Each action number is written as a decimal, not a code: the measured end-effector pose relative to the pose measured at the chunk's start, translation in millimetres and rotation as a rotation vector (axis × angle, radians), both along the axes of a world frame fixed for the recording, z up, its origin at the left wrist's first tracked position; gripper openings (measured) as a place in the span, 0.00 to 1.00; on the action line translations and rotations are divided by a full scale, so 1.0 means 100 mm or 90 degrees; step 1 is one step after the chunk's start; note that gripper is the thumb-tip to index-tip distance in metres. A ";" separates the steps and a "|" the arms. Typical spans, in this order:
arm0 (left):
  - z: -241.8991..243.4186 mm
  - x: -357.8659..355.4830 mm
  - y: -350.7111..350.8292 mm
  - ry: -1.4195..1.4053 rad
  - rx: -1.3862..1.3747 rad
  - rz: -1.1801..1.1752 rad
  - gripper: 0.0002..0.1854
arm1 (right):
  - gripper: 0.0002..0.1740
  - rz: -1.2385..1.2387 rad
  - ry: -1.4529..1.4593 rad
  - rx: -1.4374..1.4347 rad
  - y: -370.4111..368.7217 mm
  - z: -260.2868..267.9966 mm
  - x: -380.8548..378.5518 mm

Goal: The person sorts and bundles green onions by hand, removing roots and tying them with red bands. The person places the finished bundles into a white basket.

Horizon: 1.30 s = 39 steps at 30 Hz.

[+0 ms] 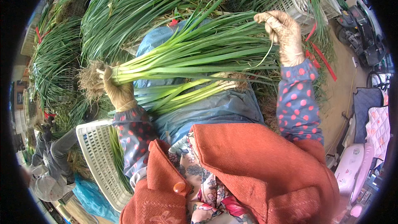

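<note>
My left hand [119,91], in a thin soiled glove, grips a bunch of long green allium plants [186,49], likely green garlic, around the pale stems just above the roots. Its root tangle [91,79] sticks out to the left, and the leaves fan rightward across my lap. My right hand [284,34], gloved too, is raised beside the leaf tips, fingers pinched together. From it dangles a narrow yellow-green leaf strip [268,53]. Below the bunch, a few more stalks [199,95] lie on a blue plastic sheet [211,109] over my lap, roots to the right.
Large heaps of the same greens [133,12] lie ahead and at left. A white plastic basket [99,161] stands at my left side, and another crate [295,7] far right. Red ties [323,60] show at right. Another person's legs [63,149] are at left; a pink scooter [351,171] stands right.
</note>
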<state>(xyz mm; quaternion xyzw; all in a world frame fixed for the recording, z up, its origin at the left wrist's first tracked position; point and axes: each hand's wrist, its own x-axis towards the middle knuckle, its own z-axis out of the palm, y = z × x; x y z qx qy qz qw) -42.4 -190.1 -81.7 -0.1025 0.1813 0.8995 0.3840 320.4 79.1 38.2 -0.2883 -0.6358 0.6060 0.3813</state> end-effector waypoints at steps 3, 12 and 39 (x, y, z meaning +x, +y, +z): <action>-0.05 -0.03 0.00 0.025 0.012 0.015 0.13 | 0.10 0.033 -0.178 0.269 0.13 -0.07 -0.10; 0.08 0.05 -0.02 0.080 -0.030 0.043 0.17 | 0.10 0.255 -0.290 0.433 -0.21 -0.29 -0.78; -0.40 -0.45 -0.34 -0.040 -0.131 0.039 0.12 | 0.18 0.214 -0.522 0.408 -0.44 -0.18 0.08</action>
